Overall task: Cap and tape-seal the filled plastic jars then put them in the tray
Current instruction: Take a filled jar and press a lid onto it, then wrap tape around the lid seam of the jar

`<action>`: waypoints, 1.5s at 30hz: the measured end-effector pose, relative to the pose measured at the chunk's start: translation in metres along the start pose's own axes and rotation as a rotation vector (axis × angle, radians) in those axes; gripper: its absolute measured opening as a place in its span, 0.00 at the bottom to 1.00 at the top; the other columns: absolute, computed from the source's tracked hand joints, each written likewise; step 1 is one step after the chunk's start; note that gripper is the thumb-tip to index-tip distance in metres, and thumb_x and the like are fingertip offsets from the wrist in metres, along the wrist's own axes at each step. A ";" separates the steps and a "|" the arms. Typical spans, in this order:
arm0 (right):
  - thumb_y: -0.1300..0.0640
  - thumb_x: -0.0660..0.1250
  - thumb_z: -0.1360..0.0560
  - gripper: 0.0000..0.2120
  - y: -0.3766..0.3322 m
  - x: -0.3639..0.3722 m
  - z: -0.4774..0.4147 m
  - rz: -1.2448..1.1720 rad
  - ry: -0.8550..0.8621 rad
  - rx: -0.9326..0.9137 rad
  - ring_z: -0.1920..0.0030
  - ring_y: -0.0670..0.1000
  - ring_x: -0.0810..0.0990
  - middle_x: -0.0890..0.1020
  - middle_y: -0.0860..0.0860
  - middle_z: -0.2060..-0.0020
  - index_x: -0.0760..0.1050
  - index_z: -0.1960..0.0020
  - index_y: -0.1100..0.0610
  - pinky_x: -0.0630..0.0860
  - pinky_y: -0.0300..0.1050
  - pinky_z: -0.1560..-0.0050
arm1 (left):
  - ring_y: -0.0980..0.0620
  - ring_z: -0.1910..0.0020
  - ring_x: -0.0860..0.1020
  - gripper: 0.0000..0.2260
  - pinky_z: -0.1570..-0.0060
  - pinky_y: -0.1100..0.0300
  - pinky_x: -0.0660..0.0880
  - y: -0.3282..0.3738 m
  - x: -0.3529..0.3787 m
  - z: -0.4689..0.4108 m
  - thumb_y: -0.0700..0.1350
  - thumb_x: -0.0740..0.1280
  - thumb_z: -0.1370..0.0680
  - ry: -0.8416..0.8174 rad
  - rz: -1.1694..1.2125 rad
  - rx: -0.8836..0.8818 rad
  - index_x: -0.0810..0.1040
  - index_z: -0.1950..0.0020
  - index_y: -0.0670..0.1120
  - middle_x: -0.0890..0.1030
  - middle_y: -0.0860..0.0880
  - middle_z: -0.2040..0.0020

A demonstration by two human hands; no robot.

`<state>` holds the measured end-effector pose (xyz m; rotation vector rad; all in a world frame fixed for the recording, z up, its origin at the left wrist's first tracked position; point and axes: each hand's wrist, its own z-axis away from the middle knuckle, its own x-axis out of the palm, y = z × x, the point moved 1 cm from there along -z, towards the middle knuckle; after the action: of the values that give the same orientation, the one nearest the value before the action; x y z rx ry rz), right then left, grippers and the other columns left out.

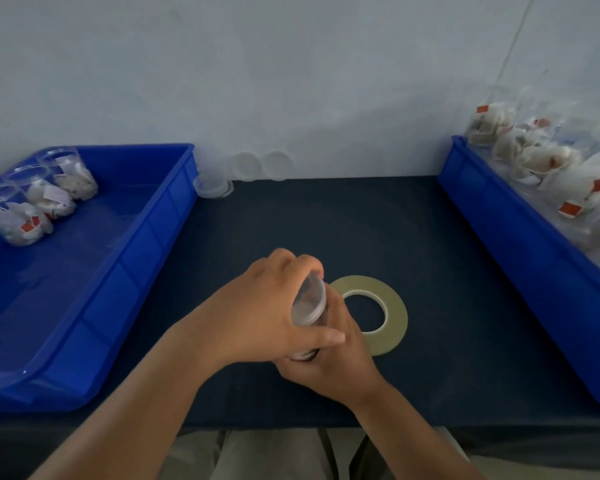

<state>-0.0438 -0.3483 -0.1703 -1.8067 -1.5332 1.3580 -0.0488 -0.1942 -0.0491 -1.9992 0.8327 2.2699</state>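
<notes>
A clear plastic jar with its lid (309, 301) on is held over the middle of the dark table. My left hand (260, 306) grips the lid end from above, thumb across the front. My right hand (329, 362) grips the jar's body from below, which hides most of the jar. A flat roll of pale tape (392, 306) lies on the table just right of my hands. The blue tray (94, 271) at the left holds three jars (39, 199) filled with white sachets, standing in its far left corner.
Another blue tray (520, 244) at the right is heaped with jars and sachets (561, 174). Loose clear lids (260, 166) lean on the wall at the back, with a small stack (212, 186) beside the left tray. The table's front edge is near my forearms.
</notes>
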 end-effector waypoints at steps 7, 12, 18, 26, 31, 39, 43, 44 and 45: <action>0.55 0.83 0.34 0.41 0.005 -0.001 0.001 -0.036 -0.045 -0.057 0.39 0.51 0.82 0.79 0.48 0.37 0.68 0.27 0.57 0.82 0.53 0.45 | 0.70 0.26 0.54 0.22 0.39 0.60 0.71 -0.011 -0.016 -0.005 0.73 0.72 0.29 -0.220 0.010 0.244 0.69 0.39 0.73 0.57 0.74 0.28; 0.50 0.83 0.33 0.41 0.000 -0.001 0.001 0.056 -0.025 -0.146 0.41 0.46 0.82 0.76 0.44 0.37 0.65 0.27 0.51 0.82 0.45 0.50 | 0.59 0.27 0.67 0.10 0.33 0.63 0.66 0.001 -0.009 -0.007 0.67 0.75 0.25 -0.003 0.041 0.408 0.83 0.52 0.64 0.72 0.68 0.31; 0.45 0.83 0.32 0.40 -0.004 0.002 -0.001 0.097 0.056 -0.068 0.42 0.43 0.82 0.80 0.42 0.37 0.72 0.25 0.55 0.80 0.39 0.48 | 0.71 0.29 0.59 0.38 0.39 0.66 0.67 -0.004 0.006 0.016 0.80 0.52 0.28 0.171 -0.036 -0.027 0.52 0.20 0.69 0.56 0.72 0.23; 0.44 0.83 0.32 0.43 -0.007 -0.003 0.000 0.104 0.035 -0.094 0.37 0.40 0.81 0.78 0.37 0.34 0.69 0.22 0.53 0.78 0.35 0.42 | 0.65 0.43 0.76 0.21 0.50 0.72 0.70 0.008 0.034 0.013 0.70 0.69 0.26 0.501 0.031 0.013 0.74 0.38 0.62 0.75 0.68 0.42; 0.50 0.82 0.33 0.40 -0.002 -0.003 0.001 -0.002 0.009 -0.077 0.41 0.44 0.84 0.81 0.39 0.39 0.70 0.26 0.53 0.82 0.45 0.47 | 0.60 0.42 0.79 0.18 0.46 0.64 0.77 -0.007 0.030 0.012 0.65 0.73 0.26 0.434 0.113 0.168 0.79 0.40 0.59 0.77 0.66 0.42; 0.37 0.72 0.21 0.30 -0.007 0.004 -0.005 0.081 0.083 -0.040 0.38 0.44 0.81 0.78 0.38 0.36 0.73 0.25 0.51 0.79 0.41 0.43 | 0.71 0.30 0.69 0.31 0.42 0.69 0.70 0.012 0.051 0.019 0.77 0.65 0.29 0.609 0.225 -0.119 0.70 0.28 0.69 0.71 0.72 0.31; 0.38 0.77 0.26 0.32 -0.007 0.003 -0.003 0.093 0.071 -0.100 0.41 0.41 0.82 0.77 0.35 0.37 0.70 0.26 0.42 0.79 0.36 0.47 | 0.75 0.36 0.70 0.30 0.52 0.73 0.69 0.015 0.058 0.012 0.76 0.67 0.32 0.663 0.254 -0.196 0.72 0.33 0.68 0.74 0.73 0.39; 0.39 0.79 0.28 0.35 -0.006 0.001 -0.002 0.080 0.066 -0.097 0.43 0.40 0.83 0.78 0.35 0.39 0.67 0.26 0.36 0.80 0.35 0.49 | 0.75 0.37 0.71 0.26 0.53 0.73 0.69 0.012 0.058 0.010 0.73 0.69 0.32 0.662 0.268 -0.195 0.73 0.35 0.68 0.75 0.74 0.39; 0.39 0.81 0.30 0.38 -0.006 -0.001 -0.001 0.075 0.055 -0.090 0.46 0.39 0.83 0.79 0.34 0.41 0.64 0.27 0.32 0.80 0.34 0.51 | 0.75 0.38 0.72 0.25 0.54 0.73 0.70 0.008 0.058 0.009 0.71 0.70 0.32 0.654 0.282 -0.191 0.73 0.37 0.68 0.75 0.74 0.39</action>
<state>-0.0454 -0.3466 -0.1649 -1.9571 -1.5350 1.2804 -0.0707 -0.2169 -0.0991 -2.9540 1.0038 1.8569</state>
